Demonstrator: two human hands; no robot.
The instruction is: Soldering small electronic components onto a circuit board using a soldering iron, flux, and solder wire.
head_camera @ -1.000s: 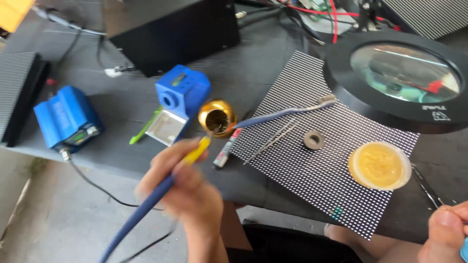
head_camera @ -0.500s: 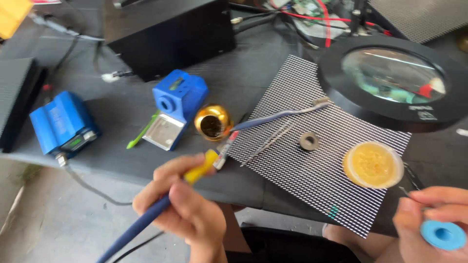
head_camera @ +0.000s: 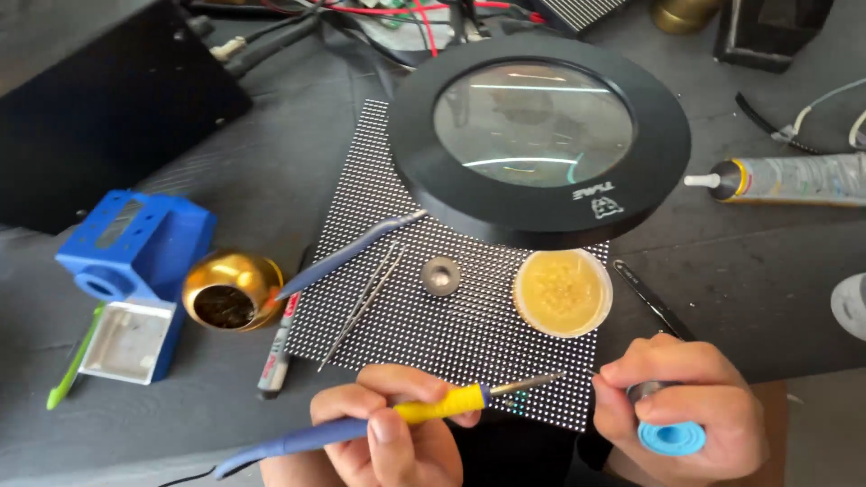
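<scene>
- I see a dark grey workbench point(head_camera: 271, 180), cluttered, with a dotted black LED panel point(head_camera: 469, 334) lying flat at its middle.
- My left hand point(head_camera: 388, 433) is closed around a soldering iron point(head_camera: 424, 413) with a yellow grip and blue handle, its tip over the panel's near edge.
- My right hand point(head_camera: 681, 406) is clamped on a blue solder spool point(head_camera: 672, 437), just off the panel's near right corner.
- A round black magnifier lamp point(head_camera: 541, 135) hangs over the panel's far side.
- On the panel lie tweezers point(head_camera: 361, 302), a small metal ring point(head_camera: 441, 275) and a tub of yellow flux point(head_camera: 562, 292).
- To the left stand a brass tip cleaner point(head_camera: 230, 289) and a blue iron stand point(head_camera: 135, 248); a dark box point(head_camera: 99, 99) sits behind.
- A glue tube point(head_camera: 785, 179) lies far right; wires point(head_camera: 397, 18) tangle at the back.
</scene>
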